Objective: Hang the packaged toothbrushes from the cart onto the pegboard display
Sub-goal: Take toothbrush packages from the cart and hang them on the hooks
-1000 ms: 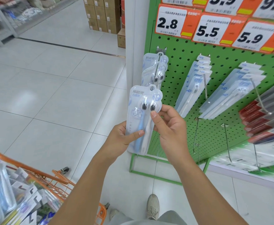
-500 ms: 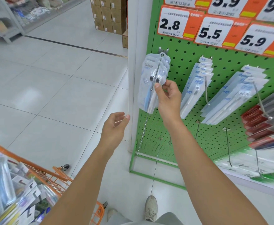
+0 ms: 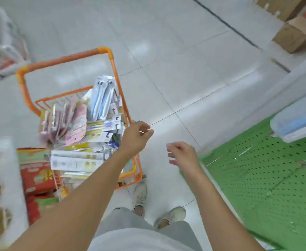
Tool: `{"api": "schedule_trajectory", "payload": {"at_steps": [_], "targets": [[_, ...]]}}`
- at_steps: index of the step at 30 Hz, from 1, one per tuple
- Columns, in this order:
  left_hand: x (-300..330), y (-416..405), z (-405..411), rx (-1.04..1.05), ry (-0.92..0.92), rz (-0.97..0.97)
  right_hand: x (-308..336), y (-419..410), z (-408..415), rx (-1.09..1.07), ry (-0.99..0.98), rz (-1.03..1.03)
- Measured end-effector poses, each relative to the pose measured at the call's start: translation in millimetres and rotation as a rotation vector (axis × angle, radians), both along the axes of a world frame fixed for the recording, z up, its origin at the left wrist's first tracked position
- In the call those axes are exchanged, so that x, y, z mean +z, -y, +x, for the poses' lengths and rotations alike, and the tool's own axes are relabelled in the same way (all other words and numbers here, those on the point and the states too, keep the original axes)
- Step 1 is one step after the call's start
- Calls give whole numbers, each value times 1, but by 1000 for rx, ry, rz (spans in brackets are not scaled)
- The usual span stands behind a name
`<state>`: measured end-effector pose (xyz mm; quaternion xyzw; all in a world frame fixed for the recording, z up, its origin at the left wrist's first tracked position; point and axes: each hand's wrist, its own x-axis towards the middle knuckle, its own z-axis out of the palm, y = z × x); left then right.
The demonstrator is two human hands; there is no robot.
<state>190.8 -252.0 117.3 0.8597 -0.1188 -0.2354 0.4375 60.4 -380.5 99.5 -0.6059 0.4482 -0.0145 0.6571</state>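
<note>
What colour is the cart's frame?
Orange: the cart has an orange handle and wire basket, seen in the head view, the only view.

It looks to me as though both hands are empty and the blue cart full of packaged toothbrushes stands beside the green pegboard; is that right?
Not quite: the cart is orange, not blue, as the head view shows. The rest holds: the left hand and right hand are both empty, packaged toothbrushes fill the cart, and the green pegboard stands beside it.
</note>
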Motion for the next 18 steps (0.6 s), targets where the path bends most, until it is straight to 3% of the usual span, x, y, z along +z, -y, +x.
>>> {"api": "schedule_trajectory", "payload": {"at_steps": [3,6,10,18], "targets": [[-27,-75,10,76,42,186,-37,-52,54,361,-124,-194],[-47,-130,9,67,38,302,-68,-88,88,568,-258,-298],[-72,-174,3,67,31,318,-112,-105,96,630,-408,-346],[-104,-186,0,-88,-114,273,-148,-111,78,659,-402,-497]]}}
